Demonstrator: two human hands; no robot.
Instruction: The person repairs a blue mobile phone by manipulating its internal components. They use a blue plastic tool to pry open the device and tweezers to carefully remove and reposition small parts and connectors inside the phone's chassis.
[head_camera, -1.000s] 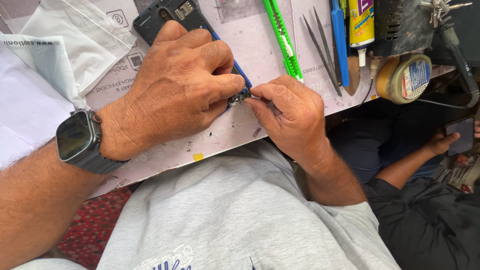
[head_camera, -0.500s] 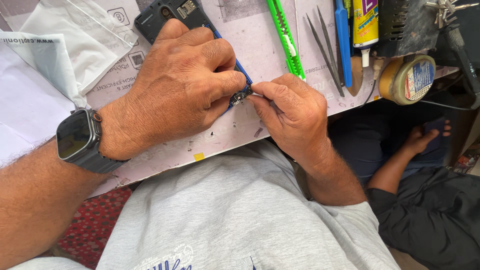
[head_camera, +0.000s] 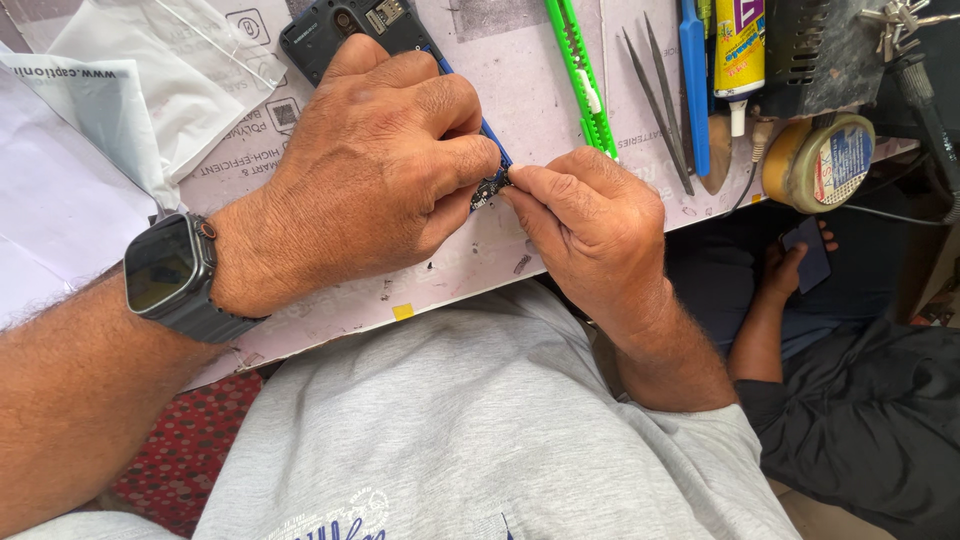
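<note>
From the head camera, the left hand (head_camera: 385, 165) and right hand (head_camera: 590, 225) stay pinched together on a small dark part (head_camera: 490, 188) at the blue-edged phone (head_camera: 350, 25) on the work mat (head_camera: 530, 70). Below the table, another person's hand (head_camera: 790, 265) now holds a dark phone (head_camera: 808, 255), where earlier it lay empty.

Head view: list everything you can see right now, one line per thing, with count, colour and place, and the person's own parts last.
small circuit part: 1, dark, pinched between both hands
opened phone: 1, dark with blue edge, top, partly under left hand
work board: 1, pale pink, under everything
utility knife: 1, green, right of phone
tweezers: 1 pair, grey metal, right of knife
blue tool: 1, beside tweezers
glue tube: 1, yellow, top right
tape roll: 1, tan, board's right edge
plastic bags: clear and white, top left
another person's hand: 1, holding a phone, lower right
smartwatch: 1, dark, left wrist
left hand: 1, centre
right hand: 1, centre right
</note>
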